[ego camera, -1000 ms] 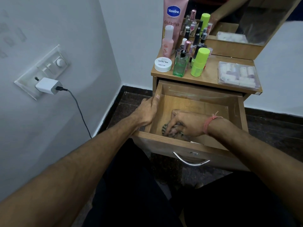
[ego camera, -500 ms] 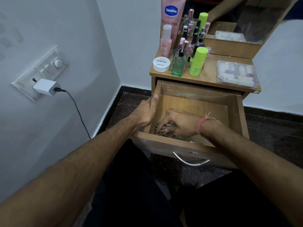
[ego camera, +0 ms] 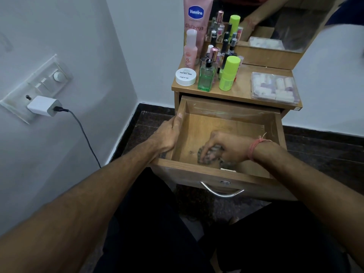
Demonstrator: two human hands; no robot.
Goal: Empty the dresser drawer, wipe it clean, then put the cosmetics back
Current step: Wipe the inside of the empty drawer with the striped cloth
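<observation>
Wall, left of frame: white charger [ego camera: 44, 105] plugged into a switch plate [ego camera: 35, 89], dark cable [ego camera: 86, 138] hanging down from it.
Left hand [ego camera: 167, 134]: centre of frame, gripping the left wall of the drawer, thumb hooked over the top edge, fingers curled round the outer face.
Drawer [ego camera: 214, 175]: centre, pulled out from under the dresser top, nothing inside but the cloth and the hand; curved metal handle [ego camera: 221, 191] on the front panel.
Cloth [ego camera: 206, 156]: dark and patterned, bunched on the drawer floor near the front wall, somewhat blurred.
Right hand [ego camera: 226, 148]: inside the drawer, right of centre, fingers curled down onto the cloth and gripping it; pink thread band [ego camera: 254, 146] at the wrist.
Cosmetics, upper centre on the dresser top [ego camera: 242, 91]: tall pink Vaseline tube [ego camera: 197, 20], white round jar [ego camera: 185, 76], green glass bottle [ego camera: 206, 77], lime-green container [ego camera: 228, 75], small dark-capped bottles clustered behind.
Clear case [ego camera: 274, 88]: upper right, flat on the dresser top, pale small items inside.
Mirror [ego camera: 285, 22]: top right, behind the dresser top.
</observation>
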